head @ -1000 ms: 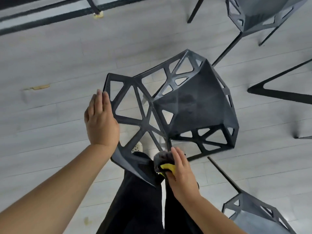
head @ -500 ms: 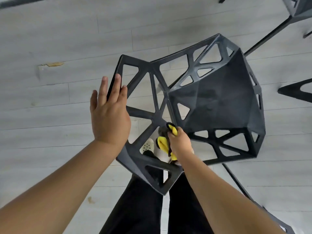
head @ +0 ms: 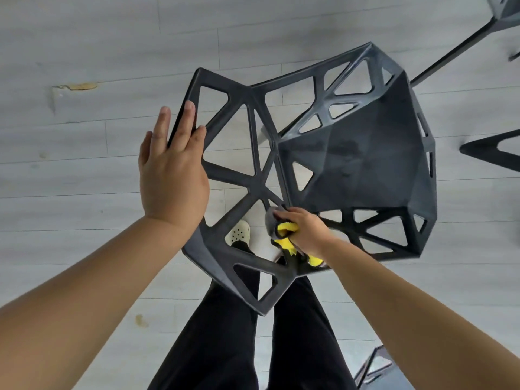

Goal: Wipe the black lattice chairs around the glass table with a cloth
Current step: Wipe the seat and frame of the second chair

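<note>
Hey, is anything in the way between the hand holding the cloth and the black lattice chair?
Nothing visible. The right hand presses the grey-and-yellow cloth onto the black lattice chair where backrest meets seat; the left hand rests off to the side on the backrest edge.

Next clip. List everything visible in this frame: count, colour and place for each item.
lattice chair: one, black, centre
cloth: one, grey and yellow, on the lattice beside the seat
second chair: one, black, partly seen, top right corner
angled leg piece: one, black, right edge; what it belongs to cannot be told
third chair: one, dark, partly seen, bottom right
floor: light grey planks, tan scuff at left
shoe: one, cream, perforated, seen through the lattice
trousers: black, bottom centre
left hand: fingers straight, rests on the backrest edge
right hand: grips the cloth
</note>
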Demonstrator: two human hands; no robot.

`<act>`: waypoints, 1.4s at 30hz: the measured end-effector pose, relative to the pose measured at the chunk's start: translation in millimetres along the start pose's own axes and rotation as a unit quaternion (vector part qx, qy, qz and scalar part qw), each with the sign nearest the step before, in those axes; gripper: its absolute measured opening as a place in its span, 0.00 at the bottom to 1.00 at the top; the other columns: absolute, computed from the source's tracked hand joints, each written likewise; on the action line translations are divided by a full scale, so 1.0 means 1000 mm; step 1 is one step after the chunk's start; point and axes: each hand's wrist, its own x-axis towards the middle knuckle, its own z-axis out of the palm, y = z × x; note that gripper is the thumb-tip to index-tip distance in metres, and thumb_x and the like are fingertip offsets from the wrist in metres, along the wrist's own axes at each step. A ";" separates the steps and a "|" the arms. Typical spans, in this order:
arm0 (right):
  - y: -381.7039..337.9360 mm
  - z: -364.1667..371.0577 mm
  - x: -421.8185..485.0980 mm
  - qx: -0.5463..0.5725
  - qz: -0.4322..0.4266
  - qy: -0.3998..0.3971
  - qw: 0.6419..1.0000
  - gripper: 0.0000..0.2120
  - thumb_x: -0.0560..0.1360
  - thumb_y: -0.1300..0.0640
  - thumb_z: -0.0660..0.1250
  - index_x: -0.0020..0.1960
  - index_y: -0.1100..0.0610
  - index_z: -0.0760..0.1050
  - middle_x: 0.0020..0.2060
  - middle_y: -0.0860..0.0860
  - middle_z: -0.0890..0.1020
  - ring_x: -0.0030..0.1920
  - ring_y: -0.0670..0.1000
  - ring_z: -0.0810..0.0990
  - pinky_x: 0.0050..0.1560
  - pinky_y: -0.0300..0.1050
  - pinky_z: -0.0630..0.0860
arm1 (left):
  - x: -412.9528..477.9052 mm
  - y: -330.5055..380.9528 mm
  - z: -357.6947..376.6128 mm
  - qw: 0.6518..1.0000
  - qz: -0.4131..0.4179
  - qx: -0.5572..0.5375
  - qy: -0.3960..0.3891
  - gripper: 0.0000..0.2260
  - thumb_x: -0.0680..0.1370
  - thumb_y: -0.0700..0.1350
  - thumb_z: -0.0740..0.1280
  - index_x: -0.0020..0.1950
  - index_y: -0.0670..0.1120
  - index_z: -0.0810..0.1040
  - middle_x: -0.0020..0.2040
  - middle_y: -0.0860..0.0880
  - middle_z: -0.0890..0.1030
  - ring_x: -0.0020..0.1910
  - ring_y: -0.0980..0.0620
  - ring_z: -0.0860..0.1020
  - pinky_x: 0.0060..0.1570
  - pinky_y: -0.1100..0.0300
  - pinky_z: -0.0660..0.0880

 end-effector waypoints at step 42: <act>0.038 0.022 0.043 -0.212 0.100 0.078 0.969 0.16 0.76 0.61 0.60 0.60 0.46 0.75 0.52 0.53 0.75 0.53 0.57 0.74 0.52 0.50 0.70 | -0.001 0.005 0.014 0.995 0.040 0.082 0.039 0.18 0.76 0.35 0.60 0.66 0.40 0.71 0.76 0.43 0.60 0.76 0.42 0.55 0.71 0.41 0.52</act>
